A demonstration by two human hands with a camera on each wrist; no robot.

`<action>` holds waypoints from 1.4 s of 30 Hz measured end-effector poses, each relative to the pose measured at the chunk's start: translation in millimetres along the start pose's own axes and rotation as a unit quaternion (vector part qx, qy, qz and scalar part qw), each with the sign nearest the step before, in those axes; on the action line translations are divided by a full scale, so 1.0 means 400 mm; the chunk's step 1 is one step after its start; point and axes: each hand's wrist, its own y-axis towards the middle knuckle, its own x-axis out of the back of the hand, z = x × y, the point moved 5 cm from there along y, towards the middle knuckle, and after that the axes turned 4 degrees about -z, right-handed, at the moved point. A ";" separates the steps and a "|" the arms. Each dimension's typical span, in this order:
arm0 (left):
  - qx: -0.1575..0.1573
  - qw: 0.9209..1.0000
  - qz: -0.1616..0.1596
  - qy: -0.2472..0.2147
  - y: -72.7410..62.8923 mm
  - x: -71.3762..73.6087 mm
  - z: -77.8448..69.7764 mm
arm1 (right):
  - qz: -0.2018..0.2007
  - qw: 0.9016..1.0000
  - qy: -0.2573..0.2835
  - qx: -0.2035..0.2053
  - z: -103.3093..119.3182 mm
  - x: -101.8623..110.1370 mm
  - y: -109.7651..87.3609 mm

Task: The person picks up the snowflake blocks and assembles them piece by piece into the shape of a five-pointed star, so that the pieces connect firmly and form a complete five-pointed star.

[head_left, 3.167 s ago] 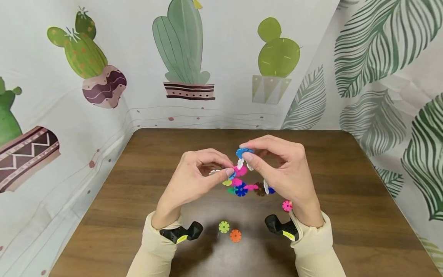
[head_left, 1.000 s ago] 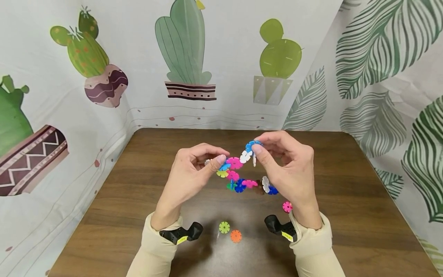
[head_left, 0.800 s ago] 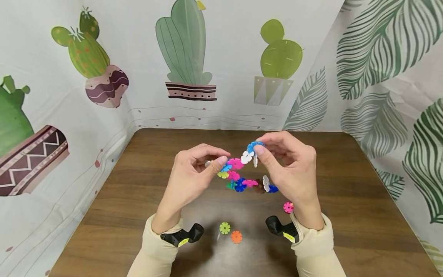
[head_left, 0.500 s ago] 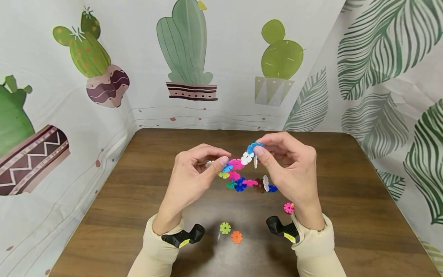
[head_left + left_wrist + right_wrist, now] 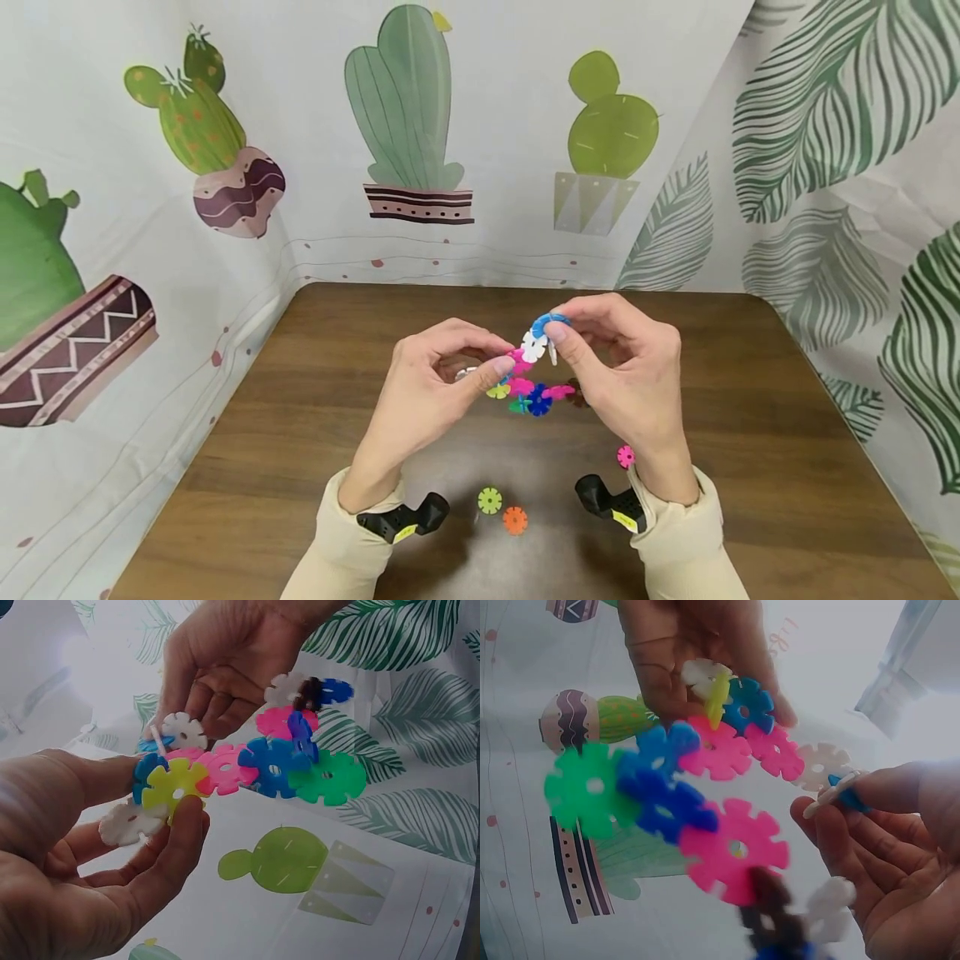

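Observation:
Above the table, both hands hold interlocking snowflake discs. My left hand [image 5: 427, 392] pinches one end of a colourful chain near a yellow disc [image 5: 169, 784] and a light blue disc [image 5: 748, 706]. Further along, the chain has pink discs [image 5: 735, 851], a green disc [image 5: 330, 778], dark blue discs and a brown one. Between thumb and fingers, my right hand [image 5: 630, 375] pinches a blue disc [image 5: 551, 323] that bears white discs. One white disc [image 5: 533, 346] meets the pink disc [image 5: 519, 361] by my left fingertips. Whether their slots are engaged, I cannot tell.
A lime disc [image 5: 490, 501] and an orange disc [image 5: 515, 521] lie on the wooden table [image 5: 300, 433] near the front. By the right wrist lies a pink disc [image 5: 626, 456]. Printed cloth [image 5: 510, 167] hangs behind the table.
My left hand has moved right with the chain, closer to my right hand. The white disc now overlaps the pink one more closely, and the chain's far end has slipped behind my right hand.

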 end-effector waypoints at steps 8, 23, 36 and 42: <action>-0.046 0.999 -0.010 -0.005 0.001 -0.011 -0.005 | 0.013 1.000 -0.009 0.017 0.004 0.000 -0.003; -0.090 0.995 -0.032 -0.024 0.006 -0.019 -0.002 | 0.083 0.996 0.009 -0.012 -0.004 0.009 0.005; -0.054 0.998 -0.028 -0.034 0.008 -0.025 0.008 | 0.141 0.989 0.030 -0.028 -0.005 0.023 0.011; -0.048 0.998 -0.015 -0.022 0.009 -0.027 0.008 | 0.127 0.990 0.050 -0.029 -0.006 0.025 0.013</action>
